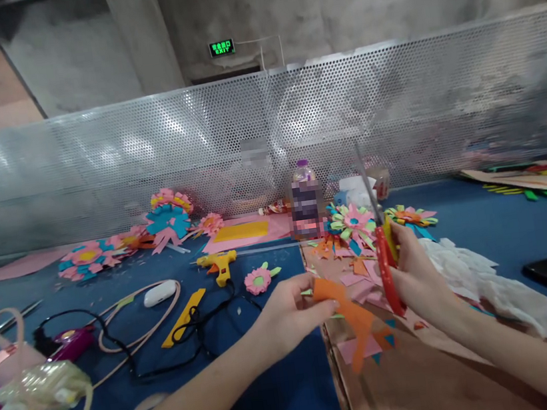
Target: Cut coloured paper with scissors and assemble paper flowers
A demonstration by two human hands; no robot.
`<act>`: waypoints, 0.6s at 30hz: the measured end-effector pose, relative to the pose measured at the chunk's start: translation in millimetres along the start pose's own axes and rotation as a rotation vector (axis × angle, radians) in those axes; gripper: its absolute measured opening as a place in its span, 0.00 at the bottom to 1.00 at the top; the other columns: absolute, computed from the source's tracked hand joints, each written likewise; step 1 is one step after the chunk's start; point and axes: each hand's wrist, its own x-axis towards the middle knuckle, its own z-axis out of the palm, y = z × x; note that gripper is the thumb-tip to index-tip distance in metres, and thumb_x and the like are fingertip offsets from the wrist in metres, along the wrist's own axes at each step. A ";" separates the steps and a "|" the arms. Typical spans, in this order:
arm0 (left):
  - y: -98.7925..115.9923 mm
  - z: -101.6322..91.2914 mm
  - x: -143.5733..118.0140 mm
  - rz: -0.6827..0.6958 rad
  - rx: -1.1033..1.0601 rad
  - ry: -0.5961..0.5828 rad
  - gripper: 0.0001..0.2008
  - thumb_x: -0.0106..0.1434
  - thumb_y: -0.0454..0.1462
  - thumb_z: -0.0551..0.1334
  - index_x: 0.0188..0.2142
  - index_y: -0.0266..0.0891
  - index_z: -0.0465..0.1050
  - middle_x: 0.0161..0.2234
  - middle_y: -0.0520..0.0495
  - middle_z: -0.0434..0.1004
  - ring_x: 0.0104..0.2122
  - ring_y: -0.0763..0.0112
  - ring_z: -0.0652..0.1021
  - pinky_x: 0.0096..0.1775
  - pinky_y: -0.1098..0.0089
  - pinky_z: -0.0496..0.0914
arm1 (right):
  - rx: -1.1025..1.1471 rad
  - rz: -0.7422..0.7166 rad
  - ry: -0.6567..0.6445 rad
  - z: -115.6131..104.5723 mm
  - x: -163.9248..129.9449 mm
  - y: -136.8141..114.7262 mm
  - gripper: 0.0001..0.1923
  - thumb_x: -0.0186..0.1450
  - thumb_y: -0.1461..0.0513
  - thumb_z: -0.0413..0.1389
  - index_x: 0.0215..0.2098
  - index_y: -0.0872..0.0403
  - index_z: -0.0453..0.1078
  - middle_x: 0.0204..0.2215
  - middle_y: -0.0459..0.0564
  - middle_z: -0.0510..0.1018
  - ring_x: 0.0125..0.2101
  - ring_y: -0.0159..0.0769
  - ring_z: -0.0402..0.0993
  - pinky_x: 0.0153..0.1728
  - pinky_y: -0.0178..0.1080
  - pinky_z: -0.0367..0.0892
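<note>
1. The left hand (288, 314) is pinching an orange paper piece (352, 319) at its upper end; the fingers (324, 307) are closed on it, thumb against forefinger.
2. The paper is hanging at 4 o'clock from that hand, above the brown board (427, 379), with its lower strips splaying out.
3. The right hand (416, 273) is gripping red-handled scissors (382, 244); its fingers are wrapped through the handles, blades pointing to 12 o'clock. Whether the blades are parted cannot be told.
4. The scissors are standing just beside the paper, at its 2 o'clock, apart from it.
5. A yellow glue gun (218, 264) is lying on the blue table (280, 406) at 10 o'clock from the left hand.
</note>
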 end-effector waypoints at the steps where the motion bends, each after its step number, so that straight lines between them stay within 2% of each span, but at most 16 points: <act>1: -1.4 -1.8 2.4 0.007 -0.035 0.007 0.09 0.51 0.37 0.65 0.32 0.35 0.71 0.35 0.44 0.76 0.36 0.66 0.76 0.41 0.66 0.69 | 0.053 0.016 0.019 -3.2 1.6 -1.2 0.30 0.52 0.62 0.55 0.52 0.51 0.55 0.47 0.54 0.65 0.46 0.44 0.64 0.46 0.46 0.62; 5: -7.4 -8.8 10.5 0.012 -0.100 0.059 0.11 0.51 0.38 0.65 0.33 0.35 0.68 0.34 0.43 0.76 0.32 0.66 0.77 0.39 0.63 0.71 | 0.107 0.132 0.012 -10.7 4.9 -9.4 0.14 0.53 0.58 0.56 0.38 0.50 0.65 0.34 0.48 0.71 0.35 0.39 0.68 0.36 0.40 0.66; 8: -10.5 -12.9 13.4 0.026 -0.081 0.133 0.11 0.52 0.37 0.64 0.33 0.34 0.67 0.33 0.43 0.76 0.31 0.68 0.77 0.38 0.65 0.70 | 0.134 0.232 -0.055 -9.1 3.9 -14.9 0.07 0.51 0.59 0.57 0.28 0.50 0.66 0.23 0.44 0.70 0.24 0.35 0.66 0.25 0.37 0.64; 11: -11.0 -15.4 14.4 0.045 -0.049 0.179 0.10 0.53 0.37 0.63 0.34 0.34 0.67 0.33 0.44 0.76 0.32 0.69 0.76 0.37 0.67 0.70 | 0.217 0.303 -0.095 -4.2 0.3 -19.0 0.07 0.50 0.58 0.58 0.28 0.49 0.67 0.20 0.43 0.69 0.20 0.34 0.65 0.21 0.36 0.62; 16: -9.3 -16.5 14.2 0.051 -0.026 0.196 0.11 0.54 0.36 0.62 0.36 0.34 0.67 0.35 0.43 0.76 0.35 0.66 0.76 0.38 0.67 0.69 | 0.268 0.308 -0.073 2.0 -7.7 -24.3 0.14 0.45 0.56 0.63 0.29 0.51 0.69 0.25 0.46 0.73 0.27 0.38 0.69 0.26 0.37 0.65; 18: -9.7 -16.6 14.0 0.055 -0.040 0.206 0.11 0.54 0.36 0.62 0.37 0.34 0.68 0.35 0.43 0.76 0.36 0.66 0.75 0.39 0.67 0.69 | 0.281 0.286 -0.108 3.2 -10.8 -23.5 0.17 0.45 0.54 0.63 0.31 0.51 0.69 0.27 0.47 0.74 0.29 0.39 0.70 0.28 0.38 0.66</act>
